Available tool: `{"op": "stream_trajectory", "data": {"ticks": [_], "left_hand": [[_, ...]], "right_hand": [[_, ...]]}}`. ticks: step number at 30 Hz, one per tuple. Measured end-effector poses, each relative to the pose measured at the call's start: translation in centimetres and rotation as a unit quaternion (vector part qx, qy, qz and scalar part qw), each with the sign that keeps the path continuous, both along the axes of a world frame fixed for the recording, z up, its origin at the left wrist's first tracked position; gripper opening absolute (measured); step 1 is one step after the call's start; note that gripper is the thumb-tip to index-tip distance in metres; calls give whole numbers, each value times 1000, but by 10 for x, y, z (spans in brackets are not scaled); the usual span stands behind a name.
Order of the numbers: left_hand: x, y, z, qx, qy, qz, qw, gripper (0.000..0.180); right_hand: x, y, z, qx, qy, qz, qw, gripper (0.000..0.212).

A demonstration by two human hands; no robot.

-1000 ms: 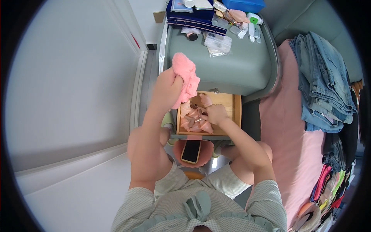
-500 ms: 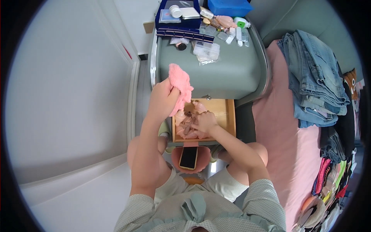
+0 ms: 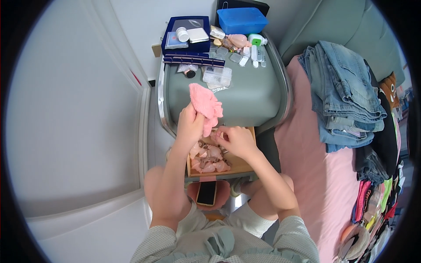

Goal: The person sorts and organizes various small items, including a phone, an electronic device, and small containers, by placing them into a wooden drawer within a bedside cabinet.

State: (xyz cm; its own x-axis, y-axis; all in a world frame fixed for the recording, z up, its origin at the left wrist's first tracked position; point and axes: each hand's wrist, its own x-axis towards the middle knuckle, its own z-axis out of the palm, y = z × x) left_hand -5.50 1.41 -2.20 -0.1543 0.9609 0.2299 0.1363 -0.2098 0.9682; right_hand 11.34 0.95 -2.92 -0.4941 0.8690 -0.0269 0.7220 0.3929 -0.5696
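A fluffy pink cloth (image 3: 205,104) is gripped in my left hand (image 3: 189,127), raised above the left side of the open wooden drawer (image 3: 241,165). My right hand (image 3: 239,141) is over the drawer's far part, close to the cloth's lower edge. Its thumb and fingers are pinched together around something small and pinkish that I cannot make out. Several translucent pink bulb-shaped pieces (image 3: 210,152) lie heaped in the drawer's left half, below my hands.
The green-grey nightstand (image 3: 250,98) carries a blue plastic box (image 3: 242,19), a navy case (image 3: 184,24), clear organizers (image 3: 218,76) and small bottles. A phone (image 3: 206,193) rests in a pink holder at the drawer front. Folded jeans (image 3: 346,83) lie on the pink bed (image 3: 307,175) at right.
My right hand has risen from among the pink pieces toward the drawer's far end, nearer the cloth. The left hand still holds the cloth. The whole view has shifted slightly.
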Motion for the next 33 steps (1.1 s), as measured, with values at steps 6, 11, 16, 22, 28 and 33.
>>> {"op": "stream_trajectory", "data": {"ticks": [6, 11, 16, 22, 28, 33], "left_hand": [[18, 19, -11, 12, -36, 12, 999, 21], [19, 28, -11, -2, -89, -20, 996, 22], [18, 43, -3, -28, -128, -36, 991, 24], [26, 61, 4, -88, -228, -7, 970, 30], [37, 73, -9, -114, -317, -53, 940, 46], [42, 75, -11, -136, -362, -107, 916, 52]], "right_hand": [[24, 25, 12, 21, 14, -48, 999, 16], [31, 46, 9, 43, 70, -98, 992, 16], [34, 70, 18, 67, 110, -145, 981, 15], [37, 118, 21, 126, 182, -196, 955, 17], [42, 182, 27, 235, 181, -232, 926, 26], [29, 226, 23, 318, 148, -223, 910, 43]]}}
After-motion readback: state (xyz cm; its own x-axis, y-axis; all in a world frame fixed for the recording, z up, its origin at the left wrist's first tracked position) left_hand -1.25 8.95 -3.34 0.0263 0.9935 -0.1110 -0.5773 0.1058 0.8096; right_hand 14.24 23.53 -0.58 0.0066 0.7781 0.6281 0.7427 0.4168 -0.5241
